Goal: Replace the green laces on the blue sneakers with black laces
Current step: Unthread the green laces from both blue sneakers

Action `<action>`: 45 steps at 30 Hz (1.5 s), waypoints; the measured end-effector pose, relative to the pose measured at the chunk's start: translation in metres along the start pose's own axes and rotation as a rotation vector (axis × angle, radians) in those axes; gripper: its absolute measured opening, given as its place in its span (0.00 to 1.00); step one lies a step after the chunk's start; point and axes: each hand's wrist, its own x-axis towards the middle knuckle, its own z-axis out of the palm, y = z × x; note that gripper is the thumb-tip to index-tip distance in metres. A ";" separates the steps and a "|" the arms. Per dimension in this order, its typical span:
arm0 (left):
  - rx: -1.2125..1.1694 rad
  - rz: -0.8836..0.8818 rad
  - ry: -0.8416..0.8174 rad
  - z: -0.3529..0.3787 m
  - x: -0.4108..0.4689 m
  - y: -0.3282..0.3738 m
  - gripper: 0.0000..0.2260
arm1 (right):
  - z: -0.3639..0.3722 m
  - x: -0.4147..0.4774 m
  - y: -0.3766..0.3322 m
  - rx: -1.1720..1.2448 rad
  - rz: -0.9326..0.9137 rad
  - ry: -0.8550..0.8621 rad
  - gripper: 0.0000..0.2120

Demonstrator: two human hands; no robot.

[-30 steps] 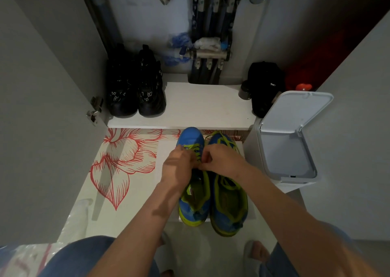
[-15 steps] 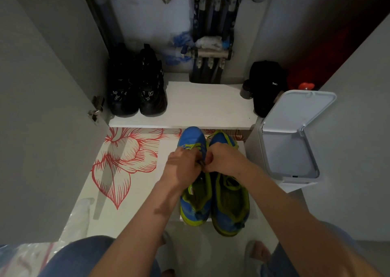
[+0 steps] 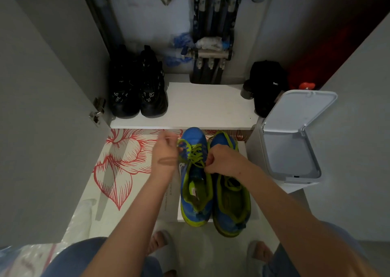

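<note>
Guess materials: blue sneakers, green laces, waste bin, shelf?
Blue sneakers: likely synthetic mesh, matte, faintly textured upper. Green laces: flat textile cord, matte. Waste bin: plastic, smooth satin grey-white, moulded lid. Shelf: probably laminated board, flat matte white.

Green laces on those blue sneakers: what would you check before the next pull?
1. Left hand grips an end of the green lace: ok, though the hand is blurred.
2. Right hand pinches the lace at the top of the left sneaker: ok.
3. Bow fully undone: cannot tell, the hands cover that spot.
4. Left sneaker and right sneaker stand flat, side by side: ok.
5. Right sneaker unlaced: not ok, green lace is threaded in it.
6. Black laces ready nearby: not ok, none in view.
</note>
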 end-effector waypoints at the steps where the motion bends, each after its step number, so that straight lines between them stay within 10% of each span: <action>1: 0.266 0.187 -0.061 0.004 -0.003 -0.003 0.07 | 0.000 0.000 0.000 0.002 0.003 -0.003 0.12; 5: 0.991 0.576 -0.261 0.016 -0.007 -0.016 0.13 | -0.001 0.000 -0.001 -0.001 0.001 -0.012 0.08; 14: 1.106 0.610 -0.199 0.019 -0.012 -0.022 0.09 | 0.001 0.001 0.000 0.017 -0.025 -0.018 0.11; 18: 0.803 0.471 0.026 0.014 -0.015 -0.017 0.06 | 0.000 0.000 0.003 0.030 0.007 -0.003 0.13; 23: -0.159 -0.248 0.177 0.002 -0.006 -0.008 0.03 | -0.001 0.000 0.002 0.034 0.010 -0.042 0.14; 30: 1.010 0.519 -0.101 0.018 -0.011 -0.012 0.15 | -0.002 0.000 0.000 -0.007 0.005 -0.047 0.13; 36: 1.136 0.467 -0.263 0.017 -0.013 -0.014 0.10 | -0.003 0.000 0.000 0.000 0.005 -0.063 0.09; 42: 0.422 0.288 0.237 -0.012 0.000 0.005 0.08 | -0.002 0.000 0.002 -0.021 -0.014 -0.048 0.12; 45: 0.608 0.162 0.054 -0.014 0.000 0.003 0.11 | -0.001 0.001 -0.002 -0.049 -0.052 0.068 0.11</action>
